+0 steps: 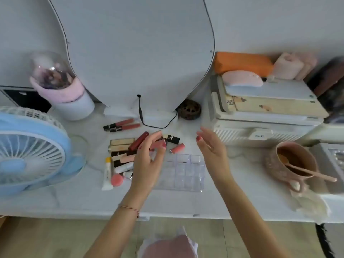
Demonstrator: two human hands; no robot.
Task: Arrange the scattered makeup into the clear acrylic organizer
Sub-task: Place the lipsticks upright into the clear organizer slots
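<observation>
Head: left hand (147, 161) pinches pink tube (158, 145); organizer (183, 173) beside.

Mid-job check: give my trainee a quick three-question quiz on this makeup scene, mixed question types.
1. True or false: the clear acrylic organizer already holds several lipsticks.
2. Which hand is at the makeup pile? A) left hand B) right hand C) both
3. Fill in: the white tube with the yellow cap lies on the pile's ____ side, near the blue fan.

Key: 1 false, its compartments look empty. 2 A; its fingers are on a pink tube, while the right hand hovers open above the table. 3 left.
</observation>
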